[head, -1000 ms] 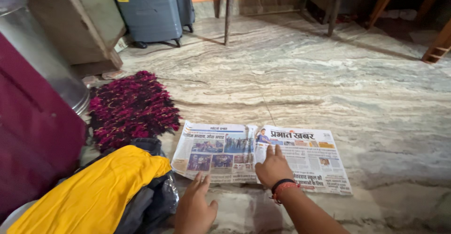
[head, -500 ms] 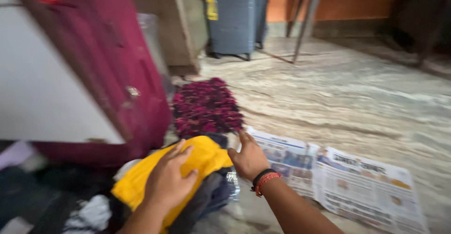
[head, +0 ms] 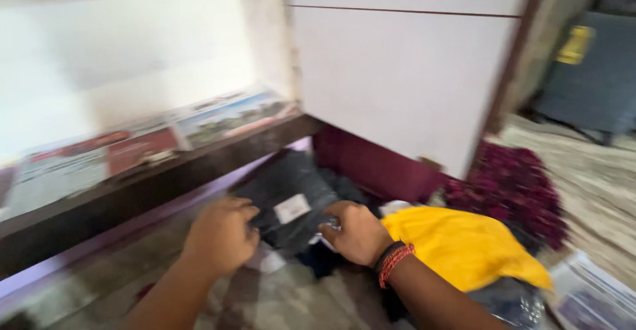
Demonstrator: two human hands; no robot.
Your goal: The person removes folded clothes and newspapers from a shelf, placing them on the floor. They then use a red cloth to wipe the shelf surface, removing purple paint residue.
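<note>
1. White and maroon, the cupboard point(head: 411, 71) fills the far side; its open door hangs at the right, and a newspaper point(head: 146, 138) lines the shelf at far left.
2. Marble floor point(head: 596, 177) runs along the right, with a grey suitcase point(head: 589, 71) standing at the far right.
3. A dark red shaggy mat point(head: 517, 187) lies right of the door.
4. A yellow cloth point(head: 464, 244) tops a pile at near right, just beside the right wrist.
5. A dark grey folded garment point(head: 291, 197) with a pale label lies in the middle, below the shelf.
6. The left hand point(head: 222, 234) curls its fingers on the garment's left edge.
7. The right hand point(head: 358, 232) curls on its right edge; blur hides whether either grip is closed.
</note>
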